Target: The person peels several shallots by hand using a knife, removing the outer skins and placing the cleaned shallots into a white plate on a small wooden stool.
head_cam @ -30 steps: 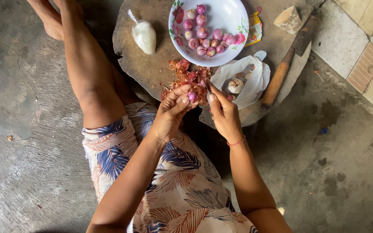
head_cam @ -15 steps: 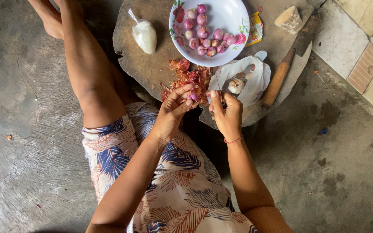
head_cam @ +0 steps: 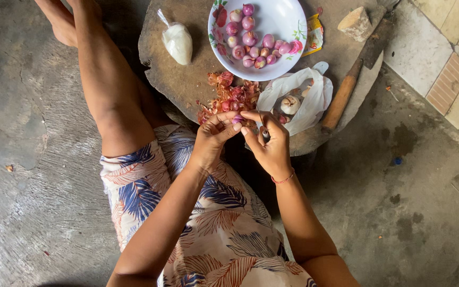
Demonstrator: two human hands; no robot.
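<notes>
Left hand point(head_cam: 213, 139): fingers curled, pinching a small purple shallot point(head_cam: 237, 119) at the fingertips. Right hand point(head_cam: 268, 142): fingers bent, touching the same shallot; whether it grips anything else cannot be told. Beyond, on the round wooden board point(head_cam: 187, 79): pile of peels point(head_cam: 232, 97), white bowl point(head_cam: 280, 21) of peeled shallots, white plastic bag point(head_cam: 301, 98), wooden-handled tool point(head_cam: 346, 93).

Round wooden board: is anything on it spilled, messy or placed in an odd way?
On the board, a loose heap of reddish shallot skins lies scattered near the hands, outside the bowl. The long wooden-handled tool lies along the board's right edge. Nothing looks damaged.
</notes>
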